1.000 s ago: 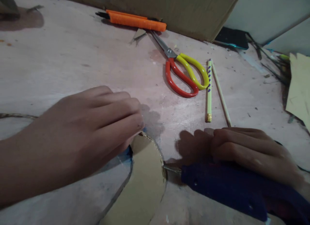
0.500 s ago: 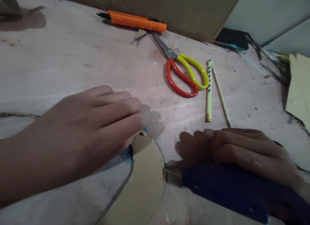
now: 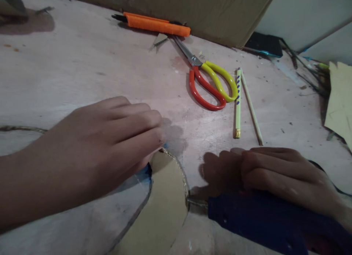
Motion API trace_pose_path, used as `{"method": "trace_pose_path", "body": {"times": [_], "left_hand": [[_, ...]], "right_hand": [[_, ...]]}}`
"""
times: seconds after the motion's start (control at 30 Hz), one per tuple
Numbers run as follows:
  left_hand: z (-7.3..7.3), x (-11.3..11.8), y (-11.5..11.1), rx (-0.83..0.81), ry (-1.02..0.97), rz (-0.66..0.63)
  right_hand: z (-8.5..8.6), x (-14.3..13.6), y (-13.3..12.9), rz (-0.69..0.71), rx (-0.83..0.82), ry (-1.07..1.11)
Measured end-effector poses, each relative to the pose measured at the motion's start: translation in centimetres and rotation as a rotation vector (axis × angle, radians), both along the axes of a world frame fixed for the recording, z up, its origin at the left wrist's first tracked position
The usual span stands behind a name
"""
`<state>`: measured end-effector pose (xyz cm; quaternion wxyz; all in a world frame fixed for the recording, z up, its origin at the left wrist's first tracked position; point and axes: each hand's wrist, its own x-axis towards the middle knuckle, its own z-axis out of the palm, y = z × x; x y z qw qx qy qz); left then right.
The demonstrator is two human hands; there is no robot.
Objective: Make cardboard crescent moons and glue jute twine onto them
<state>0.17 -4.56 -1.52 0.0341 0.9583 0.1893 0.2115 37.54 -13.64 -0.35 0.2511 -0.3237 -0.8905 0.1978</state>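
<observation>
My left hand (image 3: 118, 141) is closed at the upper end of a curved cardboard piece (image 3: 162, 196); its fingertips are hidden beneath the knuckles. A twisted cord (image 3: 23, 129) runs in from the left and disappears under my left wrist. Along the cardboard's right edge lies a thin, rough, shiny line. My right hand (image 3: 286, 174) is wrapped around a dark blue glue gun (image 3: 255, 222). The gun's metal nozzle points left and meets that right edge.
Scissors (image 3: 207, 82) with red and yellow handles lie beyond my hands, beside a spotted pencil (image 3: 238, 104) and a thin stick (image 3: 251, 106). An orange roll (image 3: 156, 25) rests before a large cardboard sheet (image 3: 176, 7). A phone-like dark object (image 3: 264, 44) is at the back right.
The glue gun and my right hand have moved slightly down, the nozzle sliding along the cardboard's right edge towards me. My left hand stays at the cardboard's upper end.
</observation>
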Motion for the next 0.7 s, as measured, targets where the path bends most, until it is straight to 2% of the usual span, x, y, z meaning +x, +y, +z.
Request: {"method": "trace_pose_path", "body": {"times": [0.2, 0.4, 0.57, 0.7], "left_hand": [[0.0, 0.1, -0.2, 0.009, 0.000, -0.012], [-0.2, 0.1, -0.1, -0.029, -0.025, 0.000], [-0.1, 0.1, -0.2, -0.033, 0.000, -0.005], [-0.2, 0.0, -0.2, -0.022, 0.004, -0.015]], "right_hand": [[0.9, 0.3, 0.0, 0.060, -0.072, -0.100], [0.7, 0.1, -0.2, 0.036, -0.021, -0.036], [1.8, -0.1, 0.0, 0.081, -0.057, -0.161], [2.4, 0.0, 0.0, 0.091, -0.082, -0.158]]}}
